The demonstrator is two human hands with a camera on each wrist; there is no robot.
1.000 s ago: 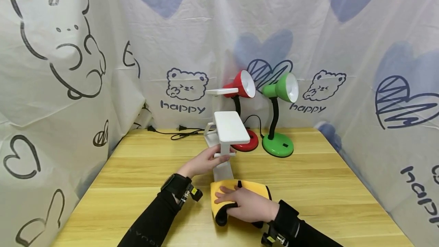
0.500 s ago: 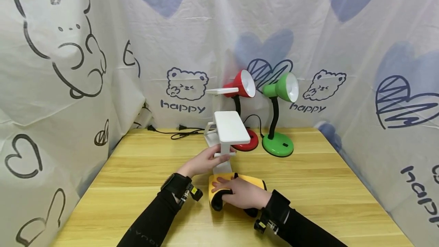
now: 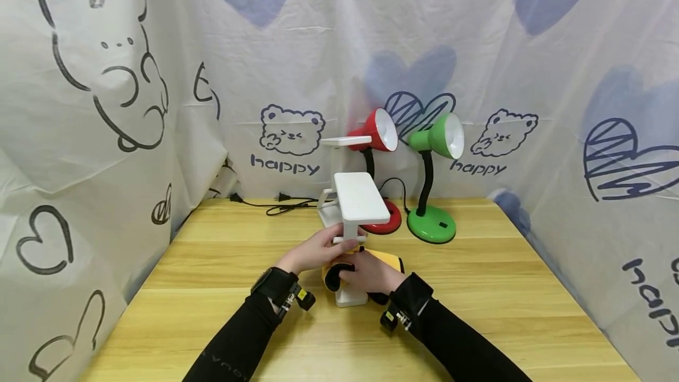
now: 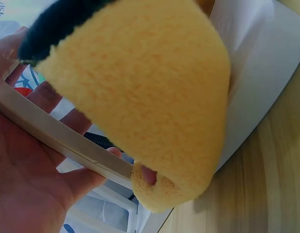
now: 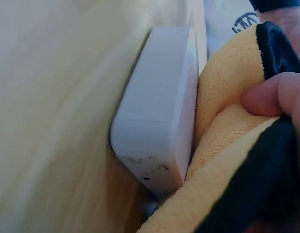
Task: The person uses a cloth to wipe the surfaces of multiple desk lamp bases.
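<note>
A white tiered stand [image 3: 362, 199] with flat plates rises from the table. My left hand [image 3: 313, 252] grips it below the front plate, the fingers behind a thin white bar [image 4: 67, 131] and the thumb in front. My right hand [image 3: 371, 273] holds a folded yellow cleaning cloth [image 3: 389, 259] with black edging against the stand's lower part, close to the left hand. In the left wrist view the fluffy cloth [image 4: 145, 82] covers much of the stand. The right wrist view has the thumb [image 5: 261, 99] pressing into the cloth, beside the stand's white base [image 5: 154, 92], which bears dark specks.
Behind the stand are a red desk lamp [image 3: 383, 128] and, to its right, a green desk lamp [image 3: 431, 226]. Black cords with plugs [image 3: 276, 208] lie at the back left of the wooden table [image 3: 477, 311]. Printed white curtains [image 3: 297, 63] enclose the back and sides.
My right hand has moved away from me along the base with the cloth, up toward my left hand, uncovering the base's front end. The left hand keeps its grip on the stand.
</note>
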